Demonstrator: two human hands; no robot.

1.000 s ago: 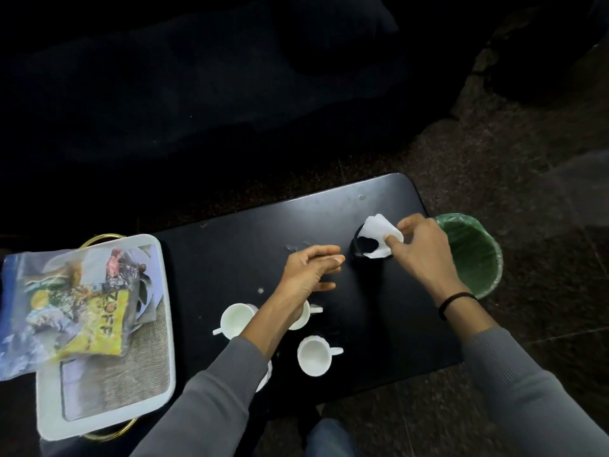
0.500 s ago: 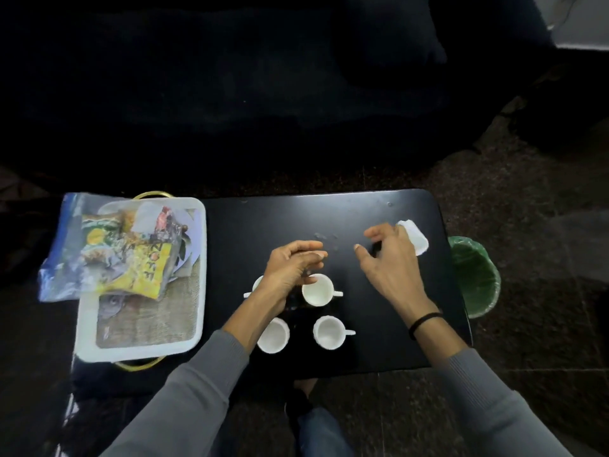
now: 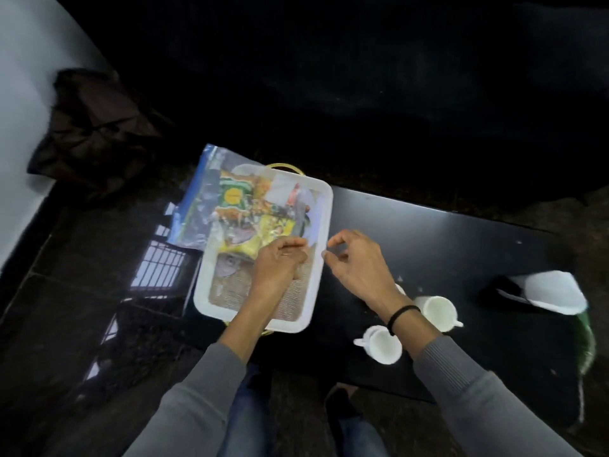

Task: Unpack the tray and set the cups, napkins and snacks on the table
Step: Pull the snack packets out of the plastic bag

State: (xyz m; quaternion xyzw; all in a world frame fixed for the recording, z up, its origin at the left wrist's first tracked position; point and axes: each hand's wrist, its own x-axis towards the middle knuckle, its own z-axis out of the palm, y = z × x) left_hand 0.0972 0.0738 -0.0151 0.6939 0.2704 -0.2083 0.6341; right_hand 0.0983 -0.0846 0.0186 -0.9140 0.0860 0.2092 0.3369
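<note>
Now the left hand (image 3: 276, 265) hovers over the white tray (image 3: 203, 291) with its fingers curled down at the near edge of the snack bag (image 3: 230, 206), which lies across the tray's far end; whether it grips the bag I cannot tell. Just beside the tray's right rim, the right hand (image 3: 357, 268) is loosely curled over the black table (image 3: 428, 232) with nothing in it. Right of the tray stand two white cups (image 3: 438, 311) (image 3: 384, 345), and farther right lies a white napkin (image 3: 550, 291).
</note>
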